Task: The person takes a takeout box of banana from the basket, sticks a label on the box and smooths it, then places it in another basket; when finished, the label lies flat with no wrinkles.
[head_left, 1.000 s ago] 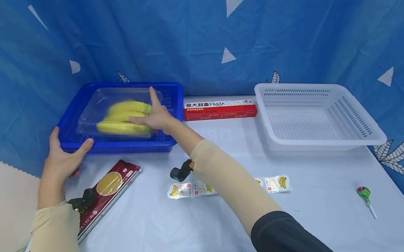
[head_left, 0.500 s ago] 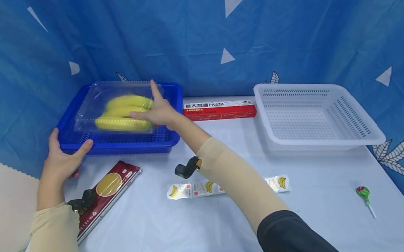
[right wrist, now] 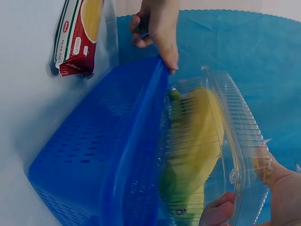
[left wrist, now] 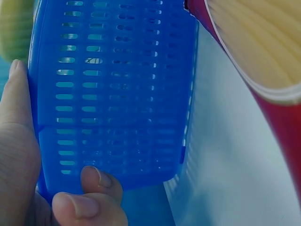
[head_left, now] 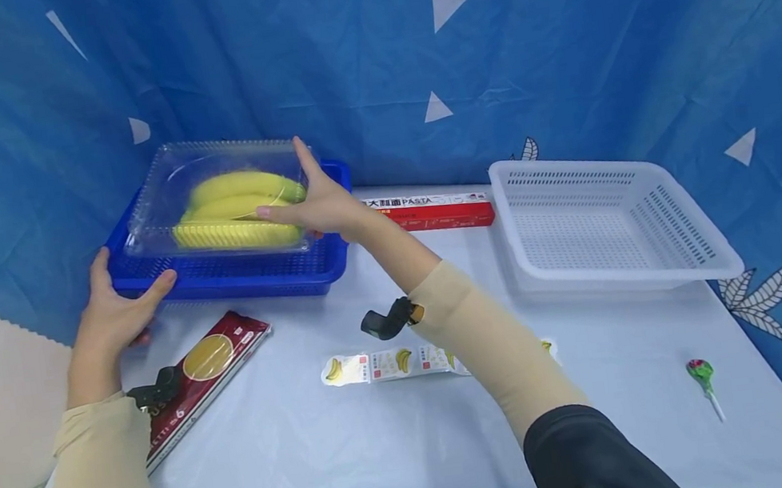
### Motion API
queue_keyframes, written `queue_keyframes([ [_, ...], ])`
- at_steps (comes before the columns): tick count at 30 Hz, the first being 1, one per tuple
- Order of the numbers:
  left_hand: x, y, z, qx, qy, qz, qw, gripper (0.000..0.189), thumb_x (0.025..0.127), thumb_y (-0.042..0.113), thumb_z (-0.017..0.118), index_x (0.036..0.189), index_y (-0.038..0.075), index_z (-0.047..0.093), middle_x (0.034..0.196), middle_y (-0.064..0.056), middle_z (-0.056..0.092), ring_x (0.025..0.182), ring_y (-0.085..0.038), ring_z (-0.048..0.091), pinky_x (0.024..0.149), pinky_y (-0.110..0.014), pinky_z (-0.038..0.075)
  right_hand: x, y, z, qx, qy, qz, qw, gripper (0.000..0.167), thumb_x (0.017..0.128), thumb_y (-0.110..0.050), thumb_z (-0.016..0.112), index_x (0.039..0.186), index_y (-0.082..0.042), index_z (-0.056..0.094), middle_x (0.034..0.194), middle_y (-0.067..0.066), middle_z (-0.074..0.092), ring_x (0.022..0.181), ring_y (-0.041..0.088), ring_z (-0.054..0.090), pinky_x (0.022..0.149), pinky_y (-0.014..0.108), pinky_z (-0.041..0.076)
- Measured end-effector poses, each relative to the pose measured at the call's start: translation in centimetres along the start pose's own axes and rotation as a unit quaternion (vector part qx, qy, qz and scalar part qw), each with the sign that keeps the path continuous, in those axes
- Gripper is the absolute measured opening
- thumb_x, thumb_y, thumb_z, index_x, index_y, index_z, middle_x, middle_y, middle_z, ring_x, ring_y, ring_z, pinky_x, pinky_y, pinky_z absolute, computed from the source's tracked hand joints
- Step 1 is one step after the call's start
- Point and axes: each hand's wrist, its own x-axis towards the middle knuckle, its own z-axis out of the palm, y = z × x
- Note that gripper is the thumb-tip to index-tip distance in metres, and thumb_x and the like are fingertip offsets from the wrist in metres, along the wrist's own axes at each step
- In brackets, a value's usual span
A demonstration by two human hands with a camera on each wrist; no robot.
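A clear plastic clamshell box (head_left: 157, 194) with yellow bananas (head_left: 236, 193) inside is raised and tilted over the blue basket (head_left: 244, 286). My right hand (head_left: 328, 203) grips the box by its right end, the thumb lying over the lid. In the right wrist view the bananas (right wrist: 200, 136) show through the ribbed plastic. My left hand (head_left: 112, 312) holds the basket's front left corner. In the left wrist view its thumb (left wrist: 16, 108) lies along the rim, and curled fingertips (left wrist: 84, 205) show at the slotted wall. The remaining fingers are hidden there.
A red spaghetti pack (head_left: 211, 377) lies in front of the basket. A red-and-white pasta box (head_left: 438, 214) stands between it and the white basket (head_left: 598, 281). A strip of banana stickers (head_left: 383, 366) and a lollipop (head_left: 702, 382) lie nearer. A blue curtain (head_left: 369, 53) hangs behind.
My right hand has raised the clear box with the bananas, from inside the blue basket to above its rim. The left hand stays at the basket's corner.
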Motion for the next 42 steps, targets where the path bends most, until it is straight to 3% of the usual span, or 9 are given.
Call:
queue_keyframes([
  [10,0.1,0.0,0.1,-0.003,0.003,0.000,1.0000,0.112,0.086,0.072,0.055,0.151,0.038,-0.031,0.076,-0.013,0.060,0.049,-0.027,0.061,0.049,-0.043,0.054,-2.6,-0.3,-1.8,-0.006,-0.008,-0.017,0.9998,0.110,0.089,-0.035,0.074,0.156,-0.043,-0.013,0.164,-0.001,0.008,0.050,0.017,0.036,0.052,0.028,0.037],
  [16,0.0,0.3,0.1,0.000,-0.001,0.006,1.0000,0.113,0.087,0.071,0.054,0.149,0.036,-0.033,0.070,-0.008,0.068,0.052,-0.027,0.063,0.050,-0.042,0.053,-4.1,0.2,-3.1,-0.011,0.016,-0.008,0.9998,0.110,0.087,-0.034,0.076,0.156,-0.044,-0.009,0.154,0.008,0.031,0.052,0.017,0.038,0.052,0.026,0.040],
  [18,-0.1,0.4,0.0,0.002,-0.009,0.009,0.9999,0.112,0.088,0.071,0.053,0.148,0.036,-0.035,0.070,-0.006,0.070,0.053,-0.028,0.064,0.050,-0.042,0.053,-4.5,0.6,-3.6,-0.014,0.021,-0.007,0.9996,0.110,0.087,-0.034,0.076,0.156,-0.044,-0.009,0.134,0.009,0.045,0.054,0.018,0.040,0.053,0.026,0.042],
  [19,-0.1,0.5,0.0,0.003,-0.013,0.009,0.9999,0.112,0.088,0.071,0.053,0.147,0.036,-0.036,0.070,-0.005,0.071,0.053,-0.028,0.064,0.051,-0.041,0.053,-4.7,0.8,-3.9,-0.015,0.023,-0.005,0.9996,0.110,0.087,-0.034,0.076,0.156,-0.045,-0.009,0.117,0.010,0.051,0.054,0.019,0.041,0.053,0.027,0.043],
  [20,-0.2,0.5,-0.1,0.006,-0.017,0.009,0.9998,0.111,0.088,0.071,0.052,0.147,0.037,-0.037,0.069,-0.003,0.071,0.053,-0.029,0.064,0.051,-0.041,0.052,-4.9,1.0,-4.2,-0.015,0.023,-0.005,0.9996,0.110,0.087,-0.033,0.076,0.156,-0.045,-0.009,0.101,0.010,0.052,0.055,0.020,0.042,0.053,0.027,0.044],
  [21,-0.2,0.5,-0.1,0.010,-0.019,0.010,0.9997,0.111,0.089,0.071,0.051,0.146,0.037,-0.037,0.069,-0.002,0.071,0.053,-0.029,0.064,0.051,-0.040,0.052,-5.1,1.2,-4.4,-0.016,0.024,-0.006,0.9996,0.110,0.087,-0.033,0.076,0.156,-0.045,-0.009,0.095,0.007,0.053,0.056,0.021,0.043,0.053,0.028,0.044],
  [23,-0.3,0.6,-0.3,0.018,-0.023,0.011,0.9995,0.110,0.089,0.071,0.050,0.145,0.036,-0.038,0.070,0.000,0.071,0.053,-0.030,0.064,0.051,-0.039,0.050,-5.5,1.6,-4.9,-0.014,0.023,-0.007,0.9996,0.111,0.087,-0.031,0.077,0.156,-0.045,-0.009,0.075,0.007,0.043,0.057,0.021,0.044,0.053,0.028,0.045],
  [31,-0.4,0.8,-0.4,0.027,-0.027,0.011,0.9992,0.111,0.090,0.071,0.049,0.146,0.032,-0.038,0.070,-0.001,0.069,0.053,-0.030,0.063,0.051,-0.037,0.048,-6.9,2.6,-6.7,-0.009,0.031,-0.006,0.9995,0.111,0.087,-0.028,0.077,0.157,-0.043,-0.007,0.076,0.008,0.043,0.059,0.021,0.045,0.053,0.027,0.046],
  [42,-0.4,0.9,-0.6,0.032,-0.027,0.007,0.9991,0.113,0.089,0.073,0.048,0.149,0.028,-0.036,0.070,-0.002,0.069,0.052,-0.030,0.063,0.048,-0.038,0.045,-7.6,5.3,-9.1,-0.001,0.042,-0.019,0.9989,0.110,0.084,-0.031,0.081,0.150,-0.059,-0.003,0.082,0.011,0.042,0.061,0.024,0.045,0.056,0.037,0.050],
])
